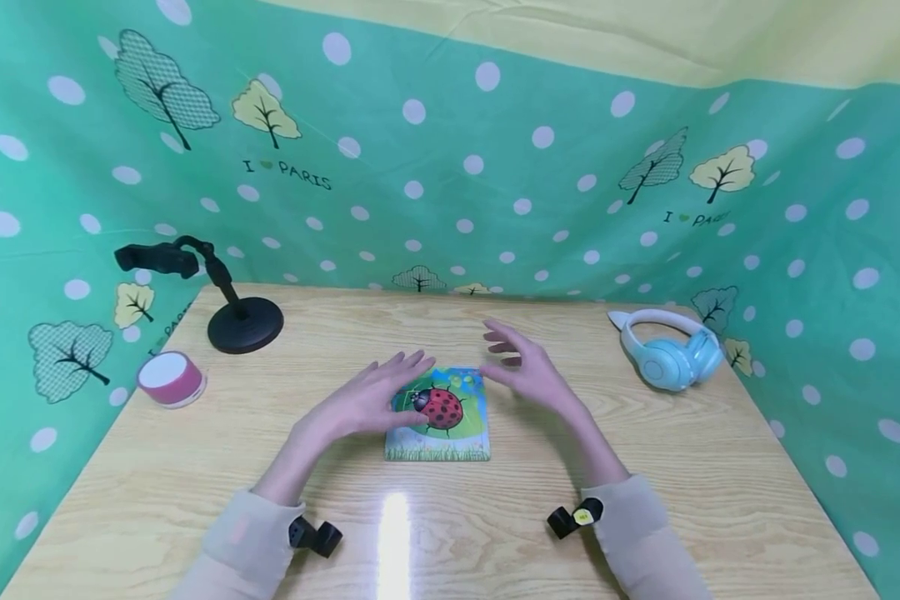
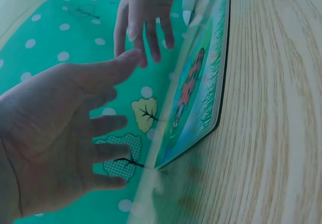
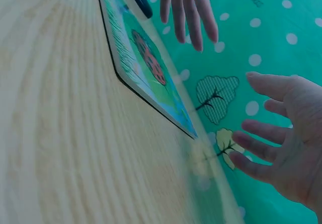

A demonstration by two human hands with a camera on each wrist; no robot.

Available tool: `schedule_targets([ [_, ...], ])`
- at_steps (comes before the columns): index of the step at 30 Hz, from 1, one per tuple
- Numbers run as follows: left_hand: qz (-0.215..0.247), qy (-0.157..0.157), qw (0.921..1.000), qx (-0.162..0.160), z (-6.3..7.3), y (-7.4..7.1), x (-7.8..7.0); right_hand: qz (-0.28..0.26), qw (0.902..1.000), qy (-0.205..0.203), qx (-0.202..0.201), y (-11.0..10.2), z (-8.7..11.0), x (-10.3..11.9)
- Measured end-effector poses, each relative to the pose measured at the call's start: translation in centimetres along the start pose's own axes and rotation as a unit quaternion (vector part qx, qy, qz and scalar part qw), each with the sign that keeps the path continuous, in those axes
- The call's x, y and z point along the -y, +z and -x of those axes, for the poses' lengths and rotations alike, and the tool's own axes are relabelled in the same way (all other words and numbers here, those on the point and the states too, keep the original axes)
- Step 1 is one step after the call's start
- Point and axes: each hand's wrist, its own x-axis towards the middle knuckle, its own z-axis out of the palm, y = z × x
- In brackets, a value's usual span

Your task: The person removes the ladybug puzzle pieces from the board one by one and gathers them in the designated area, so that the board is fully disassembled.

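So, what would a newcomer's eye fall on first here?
Probably the ladybug board, mid-table, with the person's left fingers and right fingers raised close by on either side. Then the green dotted cloth behind, and pale-blue headphones at the table's far right.

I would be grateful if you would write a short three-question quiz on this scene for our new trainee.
1. Short answer: What creature is pictured on the square board?
2. True or false: In the head view, the headphones lie on the table to the right of the square board.
3. Multiple choice: How is the left hand placed?
A) Gripping the square board
B) Raised clear of the square board, fingers extended
C) Curled round the headphones

Key:
1. A ladybug, red with black spots.
2. True.
3. B; the left wrist view shows a gap between it and the square board.
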Motion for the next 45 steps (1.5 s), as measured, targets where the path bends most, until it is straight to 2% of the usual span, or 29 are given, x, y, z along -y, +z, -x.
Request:
schedule_targets([
  [6, -0.020, 0.005, 0.9993, 0.031, -0.1, 0.6, -0.2, 0.004, 0.9987, 0.008, 0.050, 1.1, 0.0, 0.1],
  [18, -0.037, 0.018, 0.9977, 0.054, 0.1, 1.5, -0.6, 0.043, 0.9946, 0.013, 0.093, 2.0, 0.3, 0.2],
  [24, -0.050, 0.018, 0.9965, 0.065, 0.2, 1.8, -0.6, 0.075, 0.9927, 0.014, 0.094, 2.3, 0.2, 0.1],
  [30, -0.059, 0.023, 0.9958, 0.067, 0.0, 2.0, -0.4, 0.079, 0.9922, 0.013, 0.096, 2.3, 0.0, 0.0],
  [36, -0.064, 0.034, 0.9949, 0.070, 0.0, 2.1, -0.2, 0.091, 0.9907, 0.006, 0.101, 2.6, -0.1, -0.2],
  [45, -0.078, 0.049, 0.9918, 0.088, -0.3, 2.3, -0.3, 0.123, 0.9878, 0.016, 0.093, 2.7, 0.2, -0.1],
])
